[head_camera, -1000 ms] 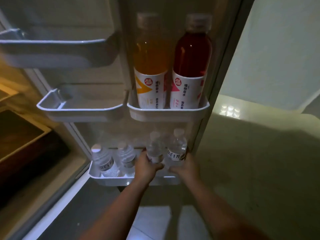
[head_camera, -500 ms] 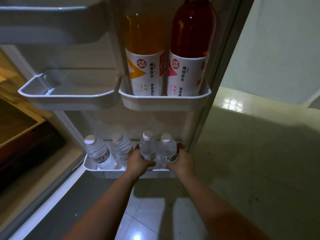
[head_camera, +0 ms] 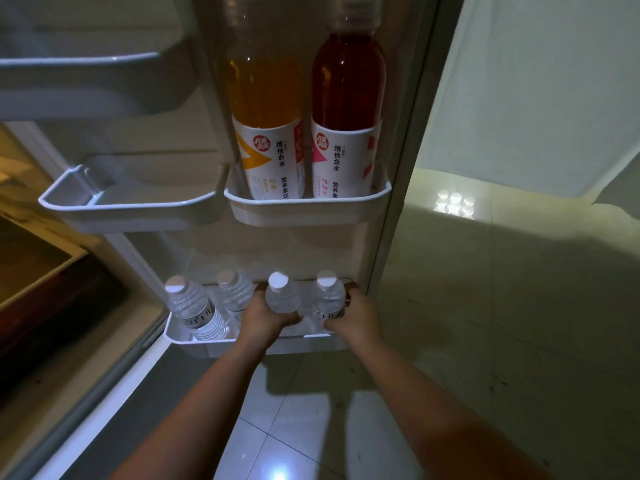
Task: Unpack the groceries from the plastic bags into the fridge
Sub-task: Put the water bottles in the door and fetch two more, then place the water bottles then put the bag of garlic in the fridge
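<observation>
Dim kitchen, pale tiled floor [head_camera: 502, 306] with lamp glare; fridge door [head_camera: 207, 140] swung open, its inner side facing the camera. Only the head view to go on.

Head view: lowest door shelf [head_camera: 263, 344] holds four small water bottles in a row, all upright or nearly so, caps up. The far-left bottle [head_camera: 192, 311] leans a little to the left; the second bottle [head_camera: 235, 292] stands behind it, untouched. Left hand [head_camera: 265, 318] is wrapped around the third bottle [head_camera: 281, 299], fingers clasping the body below the shoulder. Right hand [head_camera: 356, 318] is wrapped around the fourth bottle [head_camera: 328, 301] at the shelf's right end, label still partly visible. The two held bottles stand side by side, nearly touching. Whether their bases sit on the shelf floor is hidden by the hands and the shelf lip.

Above, the middle right shelf [head_camera: 308, 211] carries an orange drink bottle [head_camera: 265, 126] and a red drink bottle [head_camera: 348, 123]; middle left shelf [head_camera: 128, 211] bare.

Judgement: each bottle lies directly ahead of its own hand, long axis vertical, so the coming move is likely a straight release and pull-back toward the body. No bags in sight.
</observation>
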